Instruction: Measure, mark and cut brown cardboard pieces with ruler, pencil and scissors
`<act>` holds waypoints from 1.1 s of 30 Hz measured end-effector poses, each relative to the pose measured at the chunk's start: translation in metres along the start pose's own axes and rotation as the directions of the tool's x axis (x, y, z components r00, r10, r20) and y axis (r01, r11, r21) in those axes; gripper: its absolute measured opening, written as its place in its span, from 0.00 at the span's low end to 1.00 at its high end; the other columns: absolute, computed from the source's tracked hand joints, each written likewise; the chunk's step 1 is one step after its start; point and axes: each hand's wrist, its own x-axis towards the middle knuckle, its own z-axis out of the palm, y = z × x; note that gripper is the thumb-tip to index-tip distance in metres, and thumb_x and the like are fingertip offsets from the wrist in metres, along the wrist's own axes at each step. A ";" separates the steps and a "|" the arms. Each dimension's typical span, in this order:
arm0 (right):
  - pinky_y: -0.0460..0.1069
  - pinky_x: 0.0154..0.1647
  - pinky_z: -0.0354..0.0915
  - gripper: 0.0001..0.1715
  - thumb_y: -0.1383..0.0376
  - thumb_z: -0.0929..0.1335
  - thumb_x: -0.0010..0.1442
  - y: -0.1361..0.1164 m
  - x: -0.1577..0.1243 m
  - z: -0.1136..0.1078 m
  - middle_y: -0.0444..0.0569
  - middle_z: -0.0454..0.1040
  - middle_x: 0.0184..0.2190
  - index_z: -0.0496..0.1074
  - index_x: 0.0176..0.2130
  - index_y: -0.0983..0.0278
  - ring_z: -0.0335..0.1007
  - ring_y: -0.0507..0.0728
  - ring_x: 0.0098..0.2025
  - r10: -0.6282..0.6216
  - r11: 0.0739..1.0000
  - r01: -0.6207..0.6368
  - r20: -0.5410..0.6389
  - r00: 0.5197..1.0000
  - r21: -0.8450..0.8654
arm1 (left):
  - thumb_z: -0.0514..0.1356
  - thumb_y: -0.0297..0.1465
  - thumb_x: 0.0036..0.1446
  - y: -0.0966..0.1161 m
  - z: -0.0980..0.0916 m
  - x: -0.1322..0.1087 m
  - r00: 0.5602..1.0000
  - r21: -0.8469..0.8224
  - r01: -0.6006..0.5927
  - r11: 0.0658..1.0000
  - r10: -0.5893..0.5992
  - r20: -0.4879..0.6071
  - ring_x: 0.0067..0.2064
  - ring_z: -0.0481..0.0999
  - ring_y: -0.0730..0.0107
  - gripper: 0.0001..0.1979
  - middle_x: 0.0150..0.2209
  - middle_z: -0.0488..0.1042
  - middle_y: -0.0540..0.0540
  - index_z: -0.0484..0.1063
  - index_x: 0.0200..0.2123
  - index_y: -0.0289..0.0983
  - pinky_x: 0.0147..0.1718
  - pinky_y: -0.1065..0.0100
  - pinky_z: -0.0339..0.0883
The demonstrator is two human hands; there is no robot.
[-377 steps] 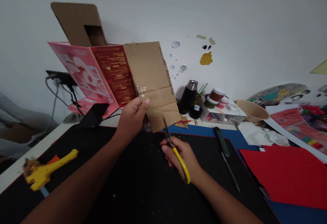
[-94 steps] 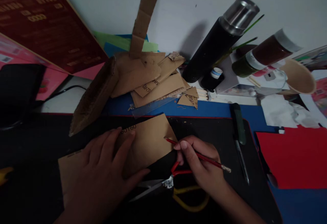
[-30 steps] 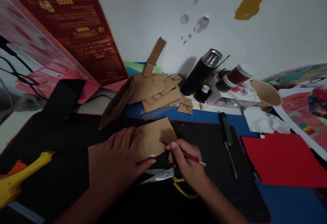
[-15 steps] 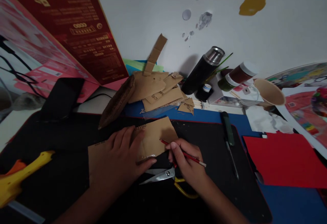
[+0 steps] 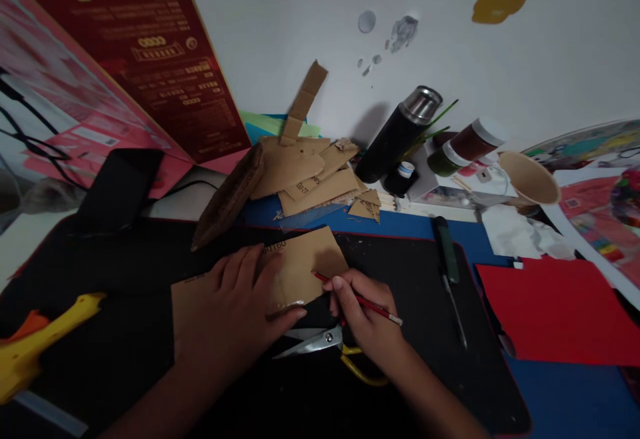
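A piece of brown cardboard lies on the black mat, with printed characters along its far edge. My left hand rests flat across its left and middle part, fingers spread, and hides much of it. A red pencil is pinched in my right hand, its tip at the cardboard's right part; whether it touches is hard to tell. Just below the cardboard lie scissors with yellow handles, partly hidden by my right hand.
Cardboard scraps are heaped at the back, near a black thermos and paint jars. A screwdriver-like tool and red paper lie right. On the left are a yellow glue-gun-like tool and a phone.
Both hands, the pencil and the cardboard stay almost in place. The view has shifted very slightly.
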 end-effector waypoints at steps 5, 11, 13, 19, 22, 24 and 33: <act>0.45 0.26 0.67 0.17 0.62 0.66 0.78 0.001 0.000 0.000 0.41 0.76 0.22 0.79 0.37 0.62 0.72 0.51 0.22 0.008 1.000 -0.008 -0.018 1.000 0.008 | 0.67 0.57 0.60 0.001 0.000 0.001 1.000 0.003 0.012 1.000 -0.012 0.005 0.65 0.71 0.29 0.42 0.64 0.71 0.24 0.72 0.66 0.34 0.61 0.37 0.63; 0.45 0.26 0.67 0.18 0.61 0.66 0.78 0.001 -0.001 0.000 0.41 0.75 0.21 0.80 0.36 0.61 0.72 0.51 0.22 0.013 1.000 -0.013 -0.002 1.000 -0.003 | 0.65 0.57 0.62 0.002 -0.001 0.001 0.999 -0.026 0.033 0.999 -0.033 0.026 0.65 0.70 0.30 0.40 0.65 0.71 0.25 0.72 0.66 0.36 0.63 0.36 0.62; 0.46 0.26 0.67 0.19 0.61 0.66 0.78 0.001 -0.001 0.000 0.41 0.75 0.21 0.80 0.36 0.61 0.72 0.51 0.22 0.017 1.000 -0.017 0.000 1.000 -0.008 | 0.66 0.57 0.61 0.002 -0.002 0.001 0.999 -0.042 0.038 0.998 -0.037 0.025 0.65 0.70 0.30 0.40 0.65 0.71 0.25 0.72 0.66 0.35 0.63 0.36 0.63; 0.45 0.26 0.66 0.18 0.62 0.66 0.78 0.003 0.000 0.000 0.41 0.75 0.21 0.80 0.37 0.62 0.71 0.51 0.21 0.017 1.000 -0.017 -0.014 1.000 0.007 | 0.66 0.56 0.62 0.001 -0.003 0.002 0.999 -0.038 0.031 0.999 -0.030 0.028 0.65 0.70 0.28 0.40 0.65 0.71 0.25 0.72 0.66 0.35 0.62 0.35 0.63; 0.45 0.26 0.66 0.17 0.63 0.67 0.78 0.003 0.000 0.000 0.41 0.75 0.22 0.80 0.37 0.62 0.72 0.50 0.22 0.012 1.000 -0.012 -0.010 1.000 0.004 | 0.67 0.56 0.61 0.001 -0.004 0.001 0.999 -0.023 0.024 0.999 -0.023 0.026 0.65 0.70 0.28 0.40 0.65 0.71 0.24 0.72 0.66 0.34 0.62 0.35 0.63; 0.45 0.27 0.67 0.17 0.63 0.67 0.78 0.002 0.000 0.000 0.41 0.75 0.22 0.80 0.37 0.62 0.72 0.50 0.22 0.020 1.000 -0.020 -0.009 1.000 0.005 | 0.67 0.56 0.61 0.001 -0.004 0.001 0.999 -0.022 0.030 0.999 -0.030 0.030 0.65 0.70 0.28 0.41 0.65 0.71 0.24 0.72 0.66 0.35 0.62 0.36 0.63; 0.46 0.26 0.68 0.21 0.57 0.67 0.79 0.001 -0.001 -0.002 0.42 0.76 0.21 0.80 0.36 0.62 0.73 0.52 0.21 0.016 1.000 -0.015 -0.025 1.000 0.008 | 0.66 0.58 0.62 0.002 -0.003 0.001 1.000 -0.006 0.012 1.000 -0.012 0.013 0.65 0.70 0.29 0.42 0.65 0.71 0.24 0.71 0.67 0.34 0.62 0.36 0.64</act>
